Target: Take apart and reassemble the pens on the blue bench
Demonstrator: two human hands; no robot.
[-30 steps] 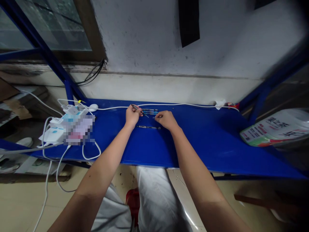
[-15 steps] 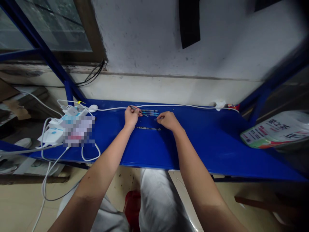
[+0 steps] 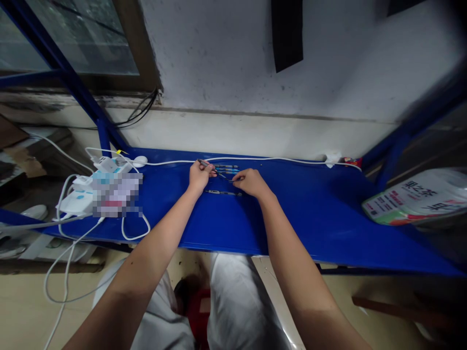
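Note:
My left hand (image 3: 200,177) is closed around a dark pen (image 3: 202,162), whose upper end sticks out above the fingers. My right hand (image 3: 251,182) pinches a thin, dark pen part (image 3: 236,181) that reaches toward my left hand. Whether this part touches the pen is too small to tell. Between and just behind my hands, several pens (image 3: 228,170) with blue parts lie side by side on the blue tabletop (image 3: 314,209). Another pen (image 3: 222,193), clear and dark, lies crosswise nearer to me.
On the left stand white power strips (image 3: 78,200) with plugs and looping cables (image 3: 65,272). A white cord (image 3: 270,158) runs along the back edge by the wall. At the right lies a large labelled plastic bottle (image 3: 416,197). Blue frame posts (image 3: 408,131) rise at both ends.
My right hand has shifted slightly left, and the thin part in it now points across to my left hand. My left hand still holds the pen, nearly in place.

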